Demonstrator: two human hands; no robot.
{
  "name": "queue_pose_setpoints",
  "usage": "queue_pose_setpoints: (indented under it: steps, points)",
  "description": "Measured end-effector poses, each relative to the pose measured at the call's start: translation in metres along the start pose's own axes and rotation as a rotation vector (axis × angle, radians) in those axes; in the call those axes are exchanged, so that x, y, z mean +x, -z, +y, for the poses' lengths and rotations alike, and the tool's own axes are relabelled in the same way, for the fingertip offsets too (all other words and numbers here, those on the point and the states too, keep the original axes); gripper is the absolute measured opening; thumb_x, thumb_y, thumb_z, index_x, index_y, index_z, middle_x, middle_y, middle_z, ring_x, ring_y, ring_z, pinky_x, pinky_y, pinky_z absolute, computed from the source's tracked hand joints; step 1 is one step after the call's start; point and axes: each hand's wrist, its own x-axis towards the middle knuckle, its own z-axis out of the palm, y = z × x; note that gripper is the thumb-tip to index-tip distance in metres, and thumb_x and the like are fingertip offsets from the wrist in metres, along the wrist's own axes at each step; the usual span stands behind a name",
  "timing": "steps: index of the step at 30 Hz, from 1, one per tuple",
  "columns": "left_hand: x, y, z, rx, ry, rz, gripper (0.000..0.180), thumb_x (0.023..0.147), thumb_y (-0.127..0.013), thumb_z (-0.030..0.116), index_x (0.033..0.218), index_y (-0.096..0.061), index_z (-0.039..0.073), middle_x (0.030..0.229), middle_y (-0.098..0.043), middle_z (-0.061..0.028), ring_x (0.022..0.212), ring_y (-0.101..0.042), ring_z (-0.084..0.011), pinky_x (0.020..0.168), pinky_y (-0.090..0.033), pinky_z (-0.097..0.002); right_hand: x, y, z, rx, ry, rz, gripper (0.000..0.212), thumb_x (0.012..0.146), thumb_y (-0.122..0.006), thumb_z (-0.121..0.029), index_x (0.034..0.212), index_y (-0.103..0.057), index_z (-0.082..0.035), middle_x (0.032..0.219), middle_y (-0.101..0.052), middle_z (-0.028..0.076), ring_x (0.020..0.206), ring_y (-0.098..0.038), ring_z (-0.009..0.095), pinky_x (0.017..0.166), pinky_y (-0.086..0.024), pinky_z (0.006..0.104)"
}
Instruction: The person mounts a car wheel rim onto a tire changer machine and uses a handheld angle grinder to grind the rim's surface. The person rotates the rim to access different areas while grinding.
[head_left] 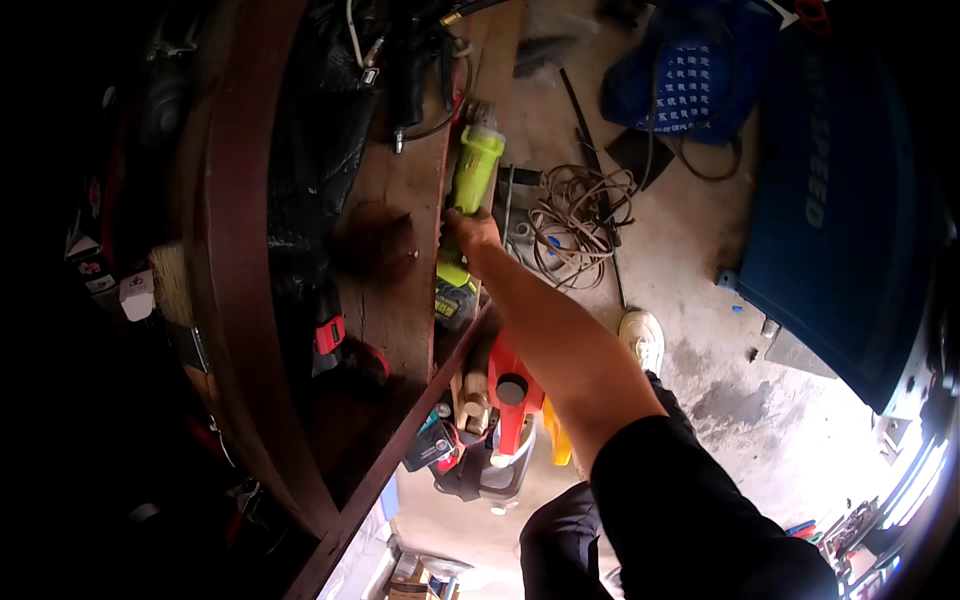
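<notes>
Concrete floor [690, 240] spread right of the wooden worktop [402, 320]. Along its right edge, the right hand [474, 240] had its grip wrapped round the green power tool's [477, 170] middle, probably balancing metal head [482, 115] against battery [456, 300] (the left hand was out of view).

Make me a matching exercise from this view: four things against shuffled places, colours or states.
1. Power tool
2. Cord
3. Shoe
4. Brush

A. White
B. Far left of the view
C. Gripped by the right hand
D. Loosely tangled on the floor

Pairs: 1-C, 2-D, 3-A, 4-B.
</notes>
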Motion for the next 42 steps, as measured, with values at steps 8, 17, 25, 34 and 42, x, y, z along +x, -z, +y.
queue_pose_setpoints:
  steps: [8, 17, 25, 34, 42]
  points:
    - [0.046, 0.001, -0.004, 0.001, -0.171, 0.099, 0.038, 0.083, -0.074, 0.015, 0.113, -0.055, 0.005, 0.085, -0.063, -0.0089, 0.061, -0.057, -0.0177, 0.054, -0.050, -0.0370, -0.091, 0.072, -0.096, -0.359, 0.137, 0.229, 0.063, 0.076, -0.087, -0.035, 0.122, -0.066, 0.003, 0.104, -0.074, 0.017, 0.089, -0.072, 0.029, 0.082, -0.058, 0.0433]
    - [-0.020, 0.050, 0.158, -0.178, -0.725, 0.023, 0.027, 0.082, -0.075, 0.006, 0.096, -0.052, 0.005, 0.067, -0.059, -0.0036, 0.048, -0.058, -0.0142, 0.044, -0.048, -0.0320, -0.449, 0.227, -0.122, -0.597, 0.387, 0.207, 0.057, 0.082, -0.086, -0.033, 0.122, -0.061, -0.001, 0.101, -0.072, 0.011, 0.094, -0.068, 0.022, 0.085, -0.055, 0.0388]
    - [-0.137, 0.086, 0.170, -0.030, -1.054, 0.014, 0.034, 0.075, -0.077, 0.010, 0.101, -0.056, 0.002, 0.075, -0.051, -0.0028, 0.065, -0.049, -0.0189, 0.063, -0.048, -0.0354, -0.755, 0.297, -0.129, -0.675, 0.134, 0.031, 0.063, 0.081, -0.086, -0.042, 0.125, -0.068, -0.001, 0.108, -0.074, 0.012, 0.102, -0.067, 0.023, 0.092, -0.052, 0.0382]
    - [-0.392, 0.050, 0.250, 0.200, -1.687, -0.002, 0.041, 0.082, -0.077, 0.004, 0.118, -0.059, -0.001, 0.094, -0.071, -0.0107, 0.078, -0.068, -0.0203, 0.075, -0.055, -0.0353, -0.982, 0.429, -0.062, -0.909, 0.147, 0.448, 0.072, 0.076, -0.081, -0.059, 0.123, -0.069, -0.006, 0.106, -0.074, 0.023, 0.103, -0.071, 0.040, 0.093, -0.054, 0.0476]
    - [-0.561, -0.085, 0.302, 0.606, -1.849, -0.066, 0.049, 0.081, -0.079, 0.012, 0.124, -0.061, 0.000, 0.099, -0.070, -0.0137, 0.086, -0.068, -0.0273, 0.081, -0.055, -0.0389, -1.078, 0.519, -0.022, -0.217, 0.199, 0.515, 0.058, 0.076, -0.090, -0.031, 0.123, -0.071, -0.002, 0.105, -0.078, 0.013, 0.097, -0.074, 0.019, 0.091, -0.056, 0.0362]
